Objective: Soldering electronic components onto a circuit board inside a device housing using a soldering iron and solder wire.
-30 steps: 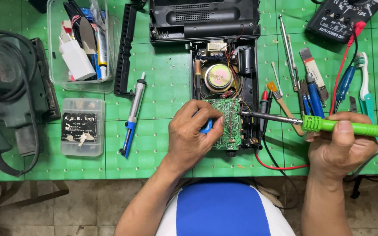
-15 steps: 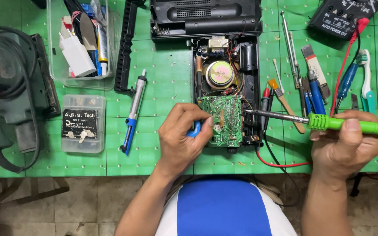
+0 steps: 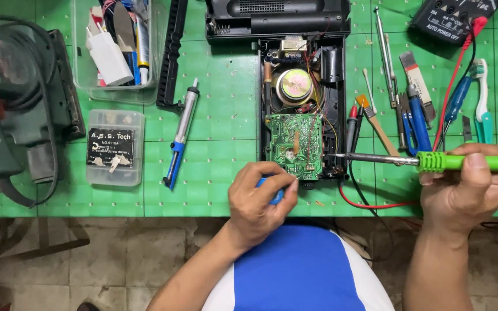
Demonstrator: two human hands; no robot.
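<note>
The right hand (image 3: 465,193) is clamped around the green handle of a soldering iron (image 3: 433,161), which lies nearly level across the view with its metal tip pointing left and ending at the right edge of the green circuit board (image 3: 295,145). The left hand (image 3: 257,204) is closed on a small blue object (image 3: 272,193), mostly hidden by the fingers, just below the board's lower left corner; what the object is cannot be told.

The circuit board sits tilted up out of an opened black radio casing (image 3: 301,98) in the middle of the green cutting-mat surface (image 3: 226,115). Above the board, inside the casing, a round speaker magnet (image 3: 293,85) shows among thin wires.

Left of the casing lies a blue-and-silver desoldering pump (image 3: 181,135), and farther left a small clear box of screwdriver bits (image 3: 114,147) and a clear plastic tray (image 3: 110,49) of odds and ends. At the far left edge is a green power tool (image 3: 7,98) with a coiled cord. Right of the casing lie a small brush (image 3: 376,124), screwdrivers (image 3: 419,118), a toothbrush (image 3: 480,98) and, in the top right corner, a black multimeter (image 3: 453,20) with a red lead.
</note>
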